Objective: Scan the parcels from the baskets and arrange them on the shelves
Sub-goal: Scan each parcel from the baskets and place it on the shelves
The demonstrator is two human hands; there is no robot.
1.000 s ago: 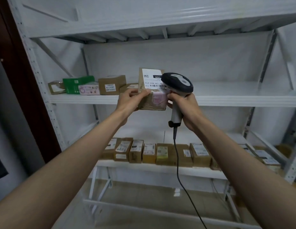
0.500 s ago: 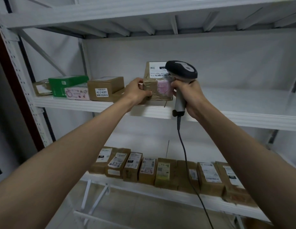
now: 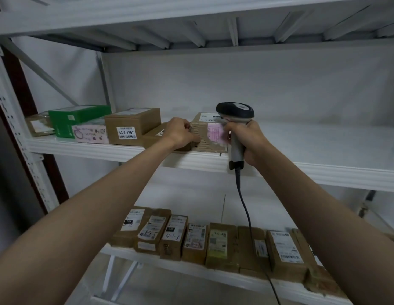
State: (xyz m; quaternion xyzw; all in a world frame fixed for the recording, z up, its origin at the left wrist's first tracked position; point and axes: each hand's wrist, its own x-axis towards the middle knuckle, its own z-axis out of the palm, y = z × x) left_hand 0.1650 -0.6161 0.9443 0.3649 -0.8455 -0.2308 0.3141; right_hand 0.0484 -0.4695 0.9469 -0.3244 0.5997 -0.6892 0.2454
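Observation:
A brown cardboard parcel (image 3: 206, 137) with a pink label on its front and a white label on top lies on the middle shelf (image 3: 323, 172). My left hand (image 3: 180, 134) grips the parcel's left end with curled fingers. My right hand (image 3: 246, 139) holds the handle of a black and grey barcode scanner (image 3: 235, 111), and its fingertips touch the parcel's right end. The scanner's cable (image 3: 246, 214) hangs down in front of the shelf.
To the left on the same shelf stand a flat brown box (image 3: 153, 137), a box labelled 43-2-4207 (image 3: 131, 126), a pink box (image 3: 91, 134), a green box (image 3: 75, 117) and a small parcel (image 3: 38, 125). Several labelled parcels (image 3: 202, 243) line the lower shelf.
The parcel has gone from upright in front of the shelf to lying on the middle shelf beside the flat brown box. Both hands moved forward with it, and the view came closer.

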